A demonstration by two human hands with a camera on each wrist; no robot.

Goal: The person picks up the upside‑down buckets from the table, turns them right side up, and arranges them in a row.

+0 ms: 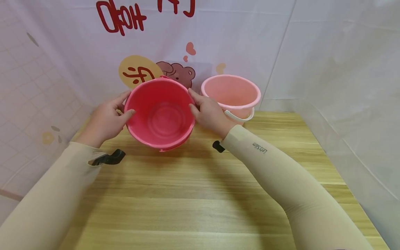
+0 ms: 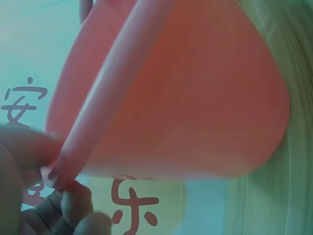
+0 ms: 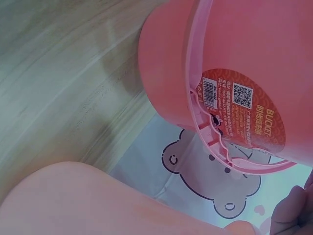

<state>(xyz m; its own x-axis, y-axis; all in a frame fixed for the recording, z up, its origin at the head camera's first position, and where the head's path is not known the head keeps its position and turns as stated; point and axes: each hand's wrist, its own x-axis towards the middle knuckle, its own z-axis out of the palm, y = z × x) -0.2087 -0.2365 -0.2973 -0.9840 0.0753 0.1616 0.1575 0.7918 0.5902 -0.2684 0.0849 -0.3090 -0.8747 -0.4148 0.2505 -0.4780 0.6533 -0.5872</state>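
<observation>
A bright pink-red bucket (image 1: 164,119) is tilted so that its mouth faces the head camera. My left hand (image 1: 109,119) grips the left side of its rim, thumb over the inner edge and fingers around the outside. On the opposite side, my right hand (image 1: 210,113) pinches the rim between thumb and fingers. In the left wrist view the plain outer wall (image 2: 205,98) shows beside the rolled rim. An orange-red label (image 3: 244,110) with a barcode and the bucket's pink carrying handle (image 3: 212,137) appear in the right wrist view.
Behind my right hand stands a light pink bucket (image 1: 231,90), upright, with a white handle (image 1: 240,117) hanging at its front. The wooden table (image 1: 175,208) meets a printed white backdrop (image 1: 250,38) at the rear. White panels rise at both sides.
</observation>
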